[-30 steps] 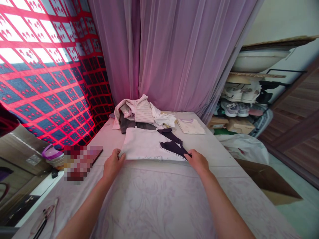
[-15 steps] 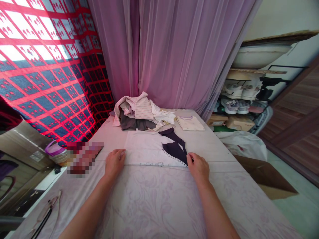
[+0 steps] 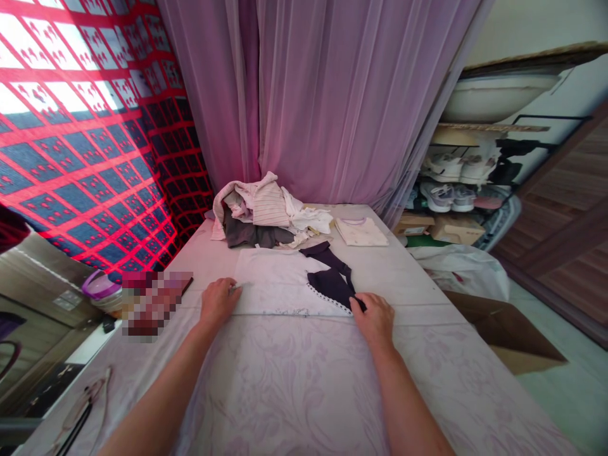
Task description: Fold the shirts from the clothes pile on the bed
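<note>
A white shirt (image 3: 270,278) with dark sleeves (image 3: 330,286) lies flat and folded lengthwise on the patterned sheet in front of me. Black-and-white dotted trim runs along the seam of its near sleeve. My left hand (image 3: 219,303) is at the shirt's left end, its fingers curled and closed at the edge of the cloth. At the opposite end, my right hand (image 3: 375,316) pinches the near dark sleeve, and a bit of dark cloth shows beside the fingers. The undersides of both grips are hidden.
Behind the shirt sit a heap of clothes (image 3: 259,212) and a folded cream garment (image 3: 361,232). A blurred reddish item (image 3: 156,304) and dark cords (image 3: 76,427) lie to the left. An open cardboard box (image 3: 503,329) and a shoe rack (image 3: 456,171) stand at right.
My right hand has shifted slightly left, over the sleeve's end. My left fingers have loosened a little at the shirt's edge. The whole view has tilted slightly; the shirt lies much the same.
</note>
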### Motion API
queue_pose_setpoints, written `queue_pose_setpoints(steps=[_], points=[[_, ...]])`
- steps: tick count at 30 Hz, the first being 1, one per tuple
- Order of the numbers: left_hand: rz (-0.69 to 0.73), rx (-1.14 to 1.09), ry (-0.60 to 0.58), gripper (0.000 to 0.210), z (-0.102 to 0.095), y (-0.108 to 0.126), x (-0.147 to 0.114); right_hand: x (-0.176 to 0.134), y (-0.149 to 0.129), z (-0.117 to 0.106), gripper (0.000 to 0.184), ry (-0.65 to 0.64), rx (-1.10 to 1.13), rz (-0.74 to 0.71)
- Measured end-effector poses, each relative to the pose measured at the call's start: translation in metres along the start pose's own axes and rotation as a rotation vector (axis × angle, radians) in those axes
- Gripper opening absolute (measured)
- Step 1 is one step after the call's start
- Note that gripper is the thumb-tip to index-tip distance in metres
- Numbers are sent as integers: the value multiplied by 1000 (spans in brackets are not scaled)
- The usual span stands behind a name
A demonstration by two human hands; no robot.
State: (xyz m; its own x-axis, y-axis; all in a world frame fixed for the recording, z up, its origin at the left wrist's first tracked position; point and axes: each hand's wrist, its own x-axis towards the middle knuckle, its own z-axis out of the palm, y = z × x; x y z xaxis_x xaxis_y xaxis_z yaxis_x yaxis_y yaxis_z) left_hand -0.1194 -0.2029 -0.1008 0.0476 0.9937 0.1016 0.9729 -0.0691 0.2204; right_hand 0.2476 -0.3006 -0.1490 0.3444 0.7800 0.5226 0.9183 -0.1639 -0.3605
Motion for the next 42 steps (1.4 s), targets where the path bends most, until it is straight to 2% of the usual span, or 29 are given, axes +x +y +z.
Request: queue_pose_setpoints(steps=[5,8,11,14,16,19,23,25,29,32,42], points=[[-73,-162,30,40,-2,0,-12,0,1,1,34,3,143,44],[-27,-171,33,52,-1,-5,-22,2,7,1,39,-23,235,104],[-12,-197,43,56,2,-11,-29,3,13,-1,46,-65,360,214],[-66,-310,39,55,4,-15,-33,3,17,-7,49,-122,493,350],[-84,-346,35,56,4,-17,-35,3,20,-11,48,-163,555,386],[-36,-305,36,55,3,-19,-38,4,23,-16,44,-215,594,394],[-6,-324,72,55,7,-21,-41,5,25,-20,46,-259,563,487],[-21,-382,95,55,12,-22,-41,5,24,-19,47,-242,536,459],[-48,-490,101,56,18,-26,-44,4,21,-19,46,-232,469,295],[-31,-549,77,54,16,-27,-47,4,21,-21,43,-230,412,265],[-10,-460,80,47,10,-24,-51,4,19,-21,37,-205,305,164]])
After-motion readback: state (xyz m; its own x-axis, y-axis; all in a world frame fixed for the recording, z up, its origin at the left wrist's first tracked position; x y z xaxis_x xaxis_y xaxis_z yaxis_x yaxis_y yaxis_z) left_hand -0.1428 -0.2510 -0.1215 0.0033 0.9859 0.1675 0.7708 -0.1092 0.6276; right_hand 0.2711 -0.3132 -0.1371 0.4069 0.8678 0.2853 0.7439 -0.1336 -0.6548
